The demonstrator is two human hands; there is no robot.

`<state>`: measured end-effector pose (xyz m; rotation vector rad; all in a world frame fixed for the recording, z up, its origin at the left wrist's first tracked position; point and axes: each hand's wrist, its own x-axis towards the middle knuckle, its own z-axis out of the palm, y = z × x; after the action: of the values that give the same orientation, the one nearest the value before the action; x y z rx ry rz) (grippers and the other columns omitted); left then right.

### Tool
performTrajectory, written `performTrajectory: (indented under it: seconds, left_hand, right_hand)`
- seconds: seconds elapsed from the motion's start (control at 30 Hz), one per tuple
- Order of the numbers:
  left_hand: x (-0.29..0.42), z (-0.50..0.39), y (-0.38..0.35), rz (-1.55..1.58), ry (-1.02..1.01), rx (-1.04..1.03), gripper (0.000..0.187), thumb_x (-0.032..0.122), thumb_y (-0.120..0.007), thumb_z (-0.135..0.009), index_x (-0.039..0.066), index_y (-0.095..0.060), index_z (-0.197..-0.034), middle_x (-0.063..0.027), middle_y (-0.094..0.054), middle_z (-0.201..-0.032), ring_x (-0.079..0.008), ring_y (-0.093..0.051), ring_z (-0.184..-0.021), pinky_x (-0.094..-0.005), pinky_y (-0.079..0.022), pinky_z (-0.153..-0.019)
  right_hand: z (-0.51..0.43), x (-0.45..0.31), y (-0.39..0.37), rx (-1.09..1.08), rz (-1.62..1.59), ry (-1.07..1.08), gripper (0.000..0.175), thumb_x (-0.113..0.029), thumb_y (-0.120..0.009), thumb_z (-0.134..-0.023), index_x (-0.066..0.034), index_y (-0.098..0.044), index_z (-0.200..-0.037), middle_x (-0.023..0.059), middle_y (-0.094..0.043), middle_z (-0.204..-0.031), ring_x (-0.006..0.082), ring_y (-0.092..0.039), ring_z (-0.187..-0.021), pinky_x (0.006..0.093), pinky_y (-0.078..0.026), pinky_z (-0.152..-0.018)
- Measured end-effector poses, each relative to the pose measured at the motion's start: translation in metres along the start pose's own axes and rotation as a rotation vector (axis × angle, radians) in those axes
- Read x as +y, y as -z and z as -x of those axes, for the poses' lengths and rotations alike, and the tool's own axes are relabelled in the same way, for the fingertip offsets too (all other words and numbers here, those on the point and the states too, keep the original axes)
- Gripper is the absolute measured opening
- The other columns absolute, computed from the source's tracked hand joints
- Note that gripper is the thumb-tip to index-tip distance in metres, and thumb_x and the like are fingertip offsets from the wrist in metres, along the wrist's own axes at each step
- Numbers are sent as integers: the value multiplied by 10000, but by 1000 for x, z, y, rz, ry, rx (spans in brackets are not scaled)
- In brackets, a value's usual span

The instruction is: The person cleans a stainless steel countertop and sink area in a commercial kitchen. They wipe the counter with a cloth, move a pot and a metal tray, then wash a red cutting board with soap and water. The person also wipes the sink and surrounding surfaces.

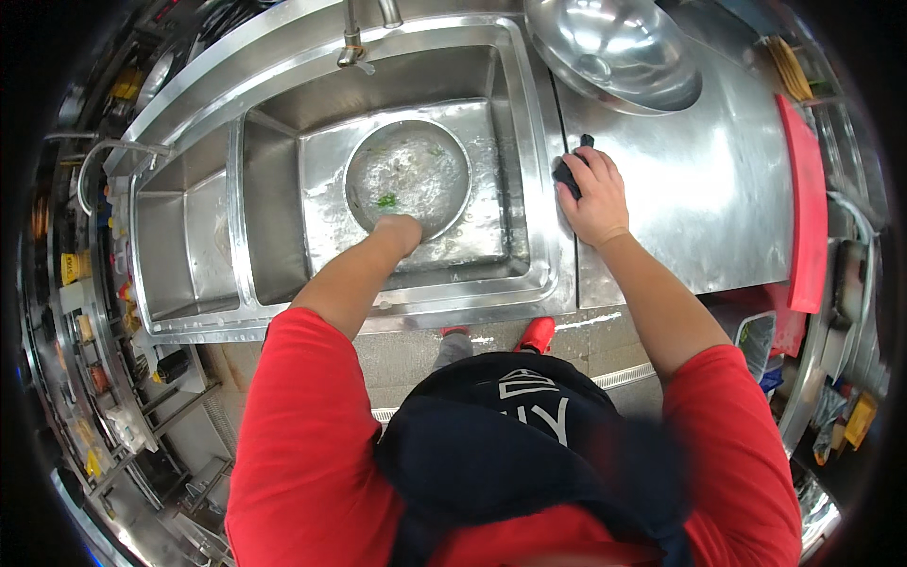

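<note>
My left hand [400, 232] is at the near rim of a round metal bowl [425, 166] in the large sink basin [489, 212]. Its fingers are hidden from above, so their grip cannot be made out. Shallow water appears to cover the bowl's bottom, where a small green leafy scrap [386, 200] lies near my hand. To the right, my right hand [594, 195] rests on the steel counter [701, 205] beside the sink edge. Its fingers are curled over a crumpled black item [567, 177], perhaps a cloth or bag.
A faucet [351, 53] hangs over the basin's back edge. Left of it lies a smaller basin [202, 241]. A large steel bowl [613, 53] sits at the counter's back. A red board [801, 205] stands along the right edge. Loaded shelves [106, 368] line the left.
</note>
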<state>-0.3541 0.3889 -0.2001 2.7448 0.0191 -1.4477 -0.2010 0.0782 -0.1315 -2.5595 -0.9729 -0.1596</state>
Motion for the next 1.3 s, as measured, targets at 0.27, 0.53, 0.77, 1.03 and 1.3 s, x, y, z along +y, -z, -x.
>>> performTrajectory:
  seconds: [0.27, 0.53, 0.77, 1.03, 1.3]
  left_hand:
    - [-23, 43, -7, 135, -224, 445, 154, 110, -607, -915, 38, -697, -1017, -180, -703, -1081, -378, -663, -1070, -484, -529, -910]
    - [-33, 100, -23, 317, -348, 620, 101, 103, -657, -899, 20, -619, -943, -207, -633, -991, -418, -622, -989, -504, -500, -867]
    - [16, 196, 47, 336, -516, 766, 95, 73, -645, -848, 31, -612, -927, -175, -606, -941, -393, -621, -932, -503, -505, -845]
    - [85, 228, 208, 134, -887, 1237, 126, 36, -632, -805, 65, -584, -917, -141, -583, -919, -374, -620, -918, -469, -520, -785]
    - [104, 94, 288, -139, -649, 1403, 263, 49, -624, -864, 108, -669, -1116, -123, -637, -1151, -349, -605, -1141, -468, -488, -978]
  right_hand:
    - [0, -3, 2, 18, 19, 24, 450, -227, -739, -849, -139, -647, -1280, 106, -559, -1396, 372, -480, -1324, 480, -390, -1113]
    - [-2, -6, 4, 22, 24, 18, 466, -193, -740, -839, -110, -633, -1285, 119, -559, -1391, 386, -486, -1310, 485, -401, -1103]
    - [0, 3, -4, 68, -19, 55, 447, -221, -722, -825, -129, -630, -1252, 157, -556, -1367, 394, -486, -1305, 492, -409, -1103]
    - [0, -2, 3, -203, 58, -128, 459, -317, -673, -858, -127, -629, -1273, 151, -546, -1384, 387, -459, -1345, 488, -363, -1147]
    - [1, 0, 2, 62, -3, 21, 464, -252, -716, -836, -145, -630, -1279, 133, -557, -1398, 386, -490, -1312, 489, -409, -1110]
